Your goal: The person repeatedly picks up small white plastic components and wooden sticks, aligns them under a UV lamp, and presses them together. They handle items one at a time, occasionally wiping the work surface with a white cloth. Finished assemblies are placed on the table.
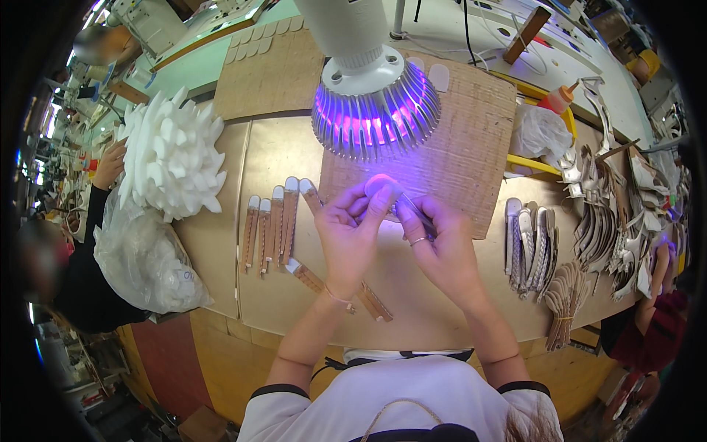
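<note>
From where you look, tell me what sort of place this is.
Most likely a factory workshop: a lamp glows purple above the table, a bundle of strips lies toward the right, and what looks like a sewing machine stands at upper left.

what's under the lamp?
A cardboard sheet, plus the left hand and right hand holding a round-tipped strip lit purple. Whatever the lamp itself covers can't be seen.

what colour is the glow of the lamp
The lamp glows purple-pink, best seen in the head view.
</note>
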`<control>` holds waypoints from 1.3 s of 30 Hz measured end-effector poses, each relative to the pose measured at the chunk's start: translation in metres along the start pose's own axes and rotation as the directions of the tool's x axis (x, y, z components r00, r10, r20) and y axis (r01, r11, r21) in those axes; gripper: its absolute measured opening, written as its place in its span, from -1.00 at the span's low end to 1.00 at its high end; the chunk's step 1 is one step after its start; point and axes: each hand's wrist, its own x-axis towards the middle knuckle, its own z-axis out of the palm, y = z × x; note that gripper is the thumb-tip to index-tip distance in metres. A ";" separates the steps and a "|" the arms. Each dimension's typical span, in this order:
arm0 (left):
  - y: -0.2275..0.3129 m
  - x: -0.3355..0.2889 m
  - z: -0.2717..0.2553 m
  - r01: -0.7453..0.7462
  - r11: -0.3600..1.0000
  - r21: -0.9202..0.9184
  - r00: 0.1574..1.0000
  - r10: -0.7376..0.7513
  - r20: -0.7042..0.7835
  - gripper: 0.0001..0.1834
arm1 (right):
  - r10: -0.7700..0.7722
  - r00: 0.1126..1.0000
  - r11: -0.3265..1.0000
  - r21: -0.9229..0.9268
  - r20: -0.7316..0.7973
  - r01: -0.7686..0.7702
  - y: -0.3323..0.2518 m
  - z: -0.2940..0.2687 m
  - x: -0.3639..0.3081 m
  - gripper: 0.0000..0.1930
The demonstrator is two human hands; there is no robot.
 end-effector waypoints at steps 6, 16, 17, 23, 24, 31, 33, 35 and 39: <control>-0.003 0.012 -0.003 0.045 0.994 -0.101 0.999 -0.046 -0.010 -0.80 | 0.019 1.000 0.992 0.127 -0.014 -0.017 0.007 0.003 0.002 -0.79; 0.000 0.017 -0.012 0.128 0.988 -0.088 0.989 -0.120 0.084 -0.77 | 0.150 0.978 0.966 0.188 0.146 -0.177 0.013 -0.008 0.002 -0.80; 0.000 0.017 -0.013 0.157 0.982 -0.102 0.985 -0.147 0.093 -0.76 | 0.149 0.978 0.968 0.182 0.146 -0.174 0.014 -0.008 0.001 -0.80; -0.007 0.014 -0.006 0.085 0.995 -0.050 0.988 -0.078 0.130 -0.78 | 0.128 0.983 0.977 0.151 0.129 -0.147 0.020 -0.005 0.001 -0.81; -0.008 0.014 -0.006 0.097 0.994 -0.052 0.987 -0.090 0.134 -0.78 | 0.102 0.987 0.980 0.161 0.122 -0.121 0.021 -0.005 0.001 -0.81; -0.012 0.015 -0.010 0.118 0.992 -0.038 0.975 -0.108 0.194 -0.81 | 0.135 0.983 0.982 0.114 0.126 -0.150 0.018 -0.008 -0.004 -0.81; -0.012 0.014 -0.011 0.122 0.992 -0.038 0.973 -0.112 0.203 -0.82 | 0.127 0.984 0.983 0.116 0.123 -0.141 0.018 -0.008 -0.004 -0.81; -0.013 0.013 -0.010 0.115 0.992 -0.053 0.972 -0.102 0.213 -0.83 | 0.128 0.985 0.982 0.127 0.116 -0.143 0.018 -0.007 -0.004 -0.82; -0.014 0.012 -0.006 0.099 0.994 -0.041 0.971 -0.088 0.224 -0.84 | 0.125 0.990 0.979 0.154 0.067 -0.134 0.019 -0.006 -0.006 -0.80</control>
